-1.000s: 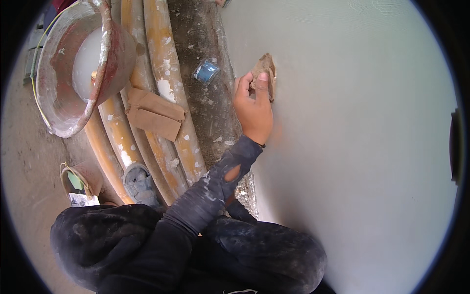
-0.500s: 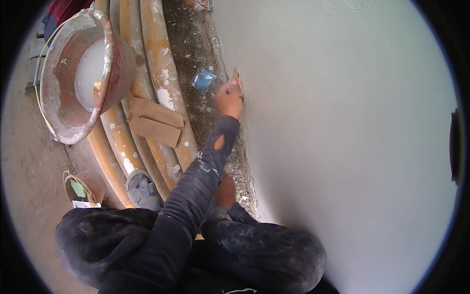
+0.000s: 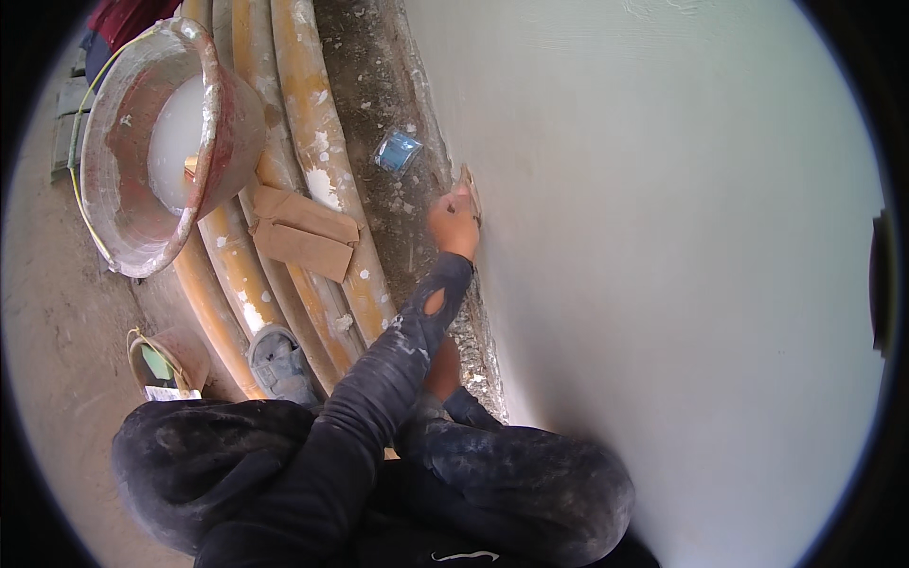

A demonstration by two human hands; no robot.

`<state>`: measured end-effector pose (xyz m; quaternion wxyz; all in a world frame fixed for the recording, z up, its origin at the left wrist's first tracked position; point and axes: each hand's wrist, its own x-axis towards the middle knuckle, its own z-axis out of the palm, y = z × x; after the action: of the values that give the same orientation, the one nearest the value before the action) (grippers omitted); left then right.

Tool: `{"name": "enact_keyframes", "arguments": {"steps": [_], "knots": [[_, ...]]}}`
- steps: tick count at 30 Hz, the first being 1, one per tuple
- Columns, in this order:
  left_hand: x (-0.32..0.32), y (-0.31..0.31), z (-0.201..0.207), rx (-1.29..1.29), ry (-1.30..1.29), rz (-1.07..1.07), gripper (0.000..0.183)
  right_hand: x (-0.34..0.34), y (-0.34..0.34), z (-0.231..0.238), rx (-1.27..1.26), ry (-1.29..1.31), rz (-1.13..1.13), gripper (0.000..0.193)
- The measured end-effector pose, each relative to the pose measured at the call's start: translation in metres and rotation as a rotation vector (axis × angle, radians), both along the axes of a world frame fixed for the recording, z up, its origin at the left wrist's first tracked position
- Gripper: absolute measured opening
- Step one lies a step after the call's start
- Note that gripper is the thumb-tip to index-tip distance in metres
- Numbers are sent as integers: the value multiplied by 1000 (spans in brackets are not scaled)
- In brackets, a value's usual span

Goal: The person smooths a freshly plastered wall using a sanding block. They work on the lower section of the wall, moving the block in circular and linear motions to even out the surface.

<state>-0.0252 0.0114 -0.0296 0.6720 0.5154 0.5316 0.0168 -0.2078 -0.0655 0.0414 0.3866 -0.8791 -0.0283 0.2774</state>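
My left hand (image 3: 454, 222), in a dark dusty sleeve torn near the wrist, reaches ahead to the foot of the smooth pale wall (image 3: 663, 265). Its fingers are closed on a thin flat tool (image 3: 475, 201), seen nearly edge-on against the wall; its exact kind cannot be made out. Below the left forearm, beside a dark cuff, shows some bare skin (image 3: 443, 369), seemingly my right hand; the sleeve hides its fingers. A small blue packet (image 3: 397, 151) in clear wrapping lies on the dirty strip of floor just left of the left hand.
Several splattered yellow pipes (image 3: 327, 142) run along the floor at the left. A large bucket (image 3: 241, 123) holding whitish liquid stands over them. Flattened cardboard (image 3: 305, 232) rests on the pipes. A smaller bucket (image 3: 189, 355) is near my sandal (image 3: 281, 364). Another person's clothing (image 3: 128, 19) shows at the far left.
My left hand has slid nearer to me along the foot of the wall, with the thin tool still in it. The buckets and cardboard have stayed in place.
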Motion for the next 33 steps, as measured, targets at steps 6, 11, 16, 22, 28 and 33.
{"name": "enact_keyframes", "arguments": {"steps": [6, 11, 16, 22, 28, 33], "knots": [[5, -29, 205, 254, -535, 36, 30, 1, -13, -5, -2, 10, -104, 8], [21, -21, 169, 355, -464, 69, 27, 2, -11, -3, 15, 41, -106, 9], [-25, -25, 78, -125, -10, -136, 34, 2, -7, 0, 40, 62, -96, 10], [-11, -21, 280, 298, -836, -52, 23, 1, -13, -5, 56, 42, -122, 11], [-2, -20, 121, 236, -235, -16, 30, 1, -8, 1, 13, 114, -109, 10], [-22, -51, 159, 184, -306, 12, 28, -2, -17, -9, 53, 35, -67, 10]]}}
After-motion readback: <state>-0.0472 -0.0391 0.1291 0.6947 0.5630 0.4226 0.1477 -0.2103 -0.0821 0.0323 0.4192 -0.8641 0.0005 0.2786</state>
